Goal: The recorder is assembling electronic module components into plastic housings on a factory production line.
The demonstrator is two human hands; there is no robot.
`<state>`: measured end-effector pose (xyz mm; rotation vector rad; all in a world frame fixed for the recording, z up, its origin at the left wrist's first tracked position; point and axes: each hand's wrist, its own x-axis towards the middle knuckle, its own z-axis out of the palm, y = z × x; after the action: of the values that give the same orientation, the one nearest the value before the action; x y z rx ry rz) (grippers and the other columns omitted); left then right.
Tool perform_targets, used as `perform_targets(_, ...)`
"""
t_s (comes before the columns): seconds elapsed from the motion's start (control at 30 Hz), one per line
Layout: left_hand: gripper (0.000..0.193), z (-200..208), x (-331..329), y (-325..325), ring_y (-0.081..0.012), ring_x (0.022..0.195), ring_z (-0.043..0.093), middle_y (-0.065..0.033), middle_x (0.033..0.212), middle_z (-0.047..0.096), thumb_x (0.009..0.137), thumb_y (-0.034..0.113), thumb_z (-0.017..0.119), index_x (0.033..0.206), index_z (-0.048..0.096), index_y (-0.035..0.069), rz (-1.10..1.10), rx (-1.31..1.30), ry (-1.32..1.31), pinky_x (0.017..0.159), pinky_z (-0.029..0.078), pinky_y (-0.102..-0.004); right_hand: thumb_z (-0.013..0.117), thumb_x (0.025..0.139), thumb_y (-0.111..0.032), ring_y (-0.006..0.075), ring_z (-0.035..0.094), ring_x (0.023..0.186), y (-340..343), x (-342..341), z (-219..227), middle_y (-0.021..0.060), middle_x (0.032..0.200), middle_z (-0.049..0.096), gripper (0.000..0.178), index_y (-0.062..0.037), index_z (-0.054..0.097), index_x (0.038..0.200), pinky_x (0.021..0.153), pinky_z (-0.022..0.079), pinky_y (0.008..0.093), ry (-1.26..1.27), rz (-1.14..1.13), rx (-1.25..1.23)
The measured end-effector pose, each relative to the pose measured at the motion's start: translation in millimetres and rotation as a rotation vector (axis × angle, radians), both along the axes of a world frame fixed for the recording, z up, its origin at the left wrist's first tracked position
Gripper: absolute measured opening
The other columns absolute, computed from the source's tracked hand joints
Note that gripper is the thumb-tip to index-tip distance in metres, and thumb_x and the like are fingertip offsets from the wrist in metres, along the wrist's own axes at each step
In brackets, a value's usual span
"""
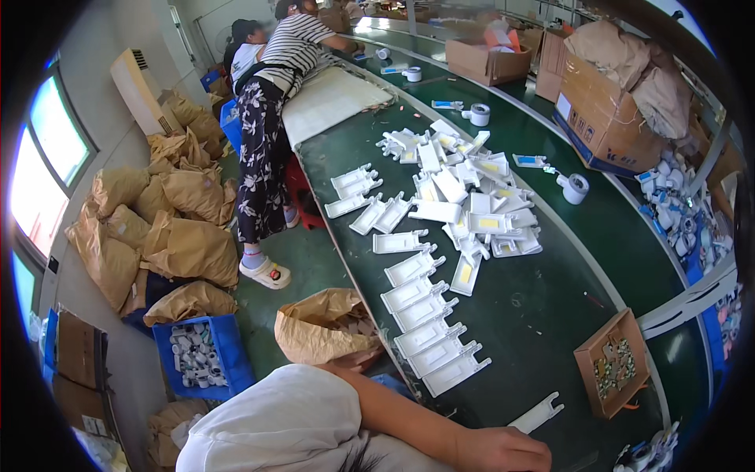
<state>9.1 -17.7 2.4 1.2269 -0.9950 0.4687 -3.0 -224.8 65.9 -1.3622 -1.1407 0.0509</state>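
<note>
Casing (538, 414), long axis diagonal, forked end (553, 403) upper-right; hands (503, 451): left half-curled, hold unclear, right unseen.

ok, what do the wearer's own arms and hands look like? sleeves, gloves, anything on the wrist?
Only the left arm shows: loose, plain off-white short sleeve, bare forearm beyond it. The left hand has no glove; no watch, band or marking visible at the wrist. Its lower part is cut off by the picture's edge. The right hand is out of view.

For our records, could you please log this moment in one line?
left hand: at casing, grip unclear; right hand: unseen; pile: beyond casing row
</note>
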Motion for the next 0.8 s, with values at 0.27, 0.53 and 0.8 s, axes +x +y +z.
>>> perform_targets(0.27,0.011,-2,-3,22,-0.0231,0.066,0.059,-0.0094,0.082,0.057,0.086,0.011,0.056,0.086,0.059,0.000,0.007,0.078,0.032,0.055,0.048,-0.0284,0.042,0.090,-0.030,0.0287,0.054,0.063,37,-7,-5,0.0157,0.082,0.056,0.025,-0.0132,0.037,0.108,0.052,0.045,0.0386,0.008,-0.045,0.070)
perform_targets(0.53,0.013,-9,-6,24,-0.0227,0.067,0.059,-0.0092,0.082,0.057,0.087,0.013,0.055,0.087,0.059,0.001,-0.037,0.077,0.049,0.056,0.048,-0.0286,0.050,0.086,-0.024,0.0316,0.055,0.067,30,-1,-17,0.0164,0.086,0.057,0.030,-0.0143,0.039,0.112,0.055,0.046,0.0399,-0.049,-0.026,0.059)
perform_targets(0.8,0.014,-10,-12,16,-0.0237,0.068,0.059,-0.0093,0.083,0.058,0.087,0.014,0.055,0.088,0.058,0.001,-0.073,0.081,0.017,0.056,0.048,-0.0291,0.053,0.083,-0.022,0.0316,0.056,0.071,28,-9,-14,0.0165,0.086,0.057,0.039,-0.0137,0.039,0.119,0.058,0.047,0.0423,-0.048,0.007,0.029)
